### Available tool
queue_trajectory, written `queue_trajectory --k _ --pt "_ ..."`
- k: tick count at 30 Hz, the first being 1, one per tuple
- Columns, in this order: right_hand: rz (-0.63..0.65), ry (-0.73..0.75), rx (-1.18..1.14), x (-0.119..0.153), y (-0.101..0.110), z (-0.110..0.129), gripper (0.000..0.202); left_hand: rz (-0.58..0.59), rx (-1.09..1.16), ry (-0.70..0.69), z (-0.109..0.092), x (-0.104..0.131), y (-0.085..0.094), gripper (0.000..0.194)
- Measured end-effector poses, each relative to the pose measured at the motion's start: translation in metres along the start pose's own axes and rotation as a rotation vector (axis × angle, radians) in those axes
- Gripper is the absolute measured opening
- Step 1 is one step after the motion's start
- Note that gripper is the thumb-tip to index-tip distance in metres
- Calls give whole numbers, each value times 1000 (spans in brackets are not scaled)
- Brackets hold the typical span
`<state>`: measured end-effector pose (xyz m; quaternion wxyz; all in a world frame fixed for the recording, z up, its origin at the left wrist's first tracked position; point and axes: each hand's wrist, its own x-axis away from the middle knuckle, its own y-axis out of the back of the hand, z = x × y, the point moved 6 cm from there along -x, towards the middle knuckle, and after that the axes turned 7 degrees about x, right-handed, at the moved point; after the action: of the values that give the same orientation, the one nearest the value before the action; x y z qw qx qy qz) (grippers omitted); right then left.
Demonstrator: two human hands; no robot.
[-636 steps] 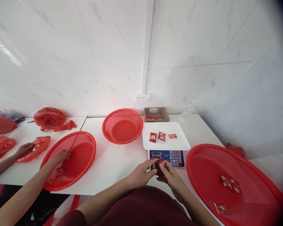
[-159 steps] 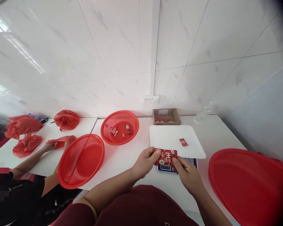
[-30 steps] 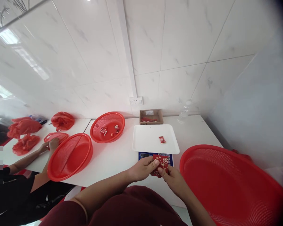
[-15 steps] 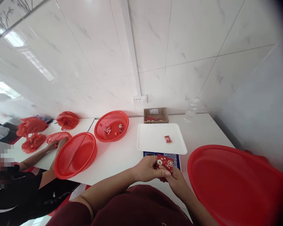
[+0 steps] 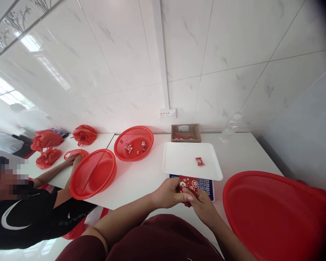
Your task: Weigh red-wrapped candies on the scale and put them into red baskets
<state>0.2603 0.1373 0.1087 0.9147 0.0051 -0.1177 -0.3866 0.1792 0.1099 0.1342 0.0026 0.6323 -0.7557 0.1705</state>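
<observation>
My left hand (image 5: pixel 168 193) and my right hand (image 5: pixel 203 207) together grip a small red packet (image 5: pixel 188 183) with white flower prints, held just in front of the scale's blue keypad (image 5: pixel 206 185). The scale's white tray (image 5: pixel 184 163) carries one small red candy (image 5: pixel 199 161). Further back, a small red basket (image 5: pixel 122 154) holds a few wrapped candies (image 5: pixel 129 147).
A big red basket (image 5: pixel 274 217) sits at my right, another red basket (image 5: pixel 93 174) at my left. A cardboard box (image 5: pixel 186 132) and a clear bottle (image 5: pixel 229 127) stand by the wall. A co-worker's hands (image 5: pixel 75 159) rest on a red bag; more red bags (image 5: pixel 84 134) lie beyond.
Both hands kept hold of the red packet and folded it smaller over the last second. The camera view tilted and shifted. The co-worker's hands stayed on the red bag.
</observation>
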Motion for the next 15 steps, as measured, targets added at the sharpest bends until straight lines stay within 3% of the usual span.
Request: queue_trajectory --k 7,15 --pt "14 38 -7 6 1 -3 60 -32 -21 23 9 5 0 54" --pt "-91 -10 6 24 15 -14 71 -10 28 38 13 1 -18 57"
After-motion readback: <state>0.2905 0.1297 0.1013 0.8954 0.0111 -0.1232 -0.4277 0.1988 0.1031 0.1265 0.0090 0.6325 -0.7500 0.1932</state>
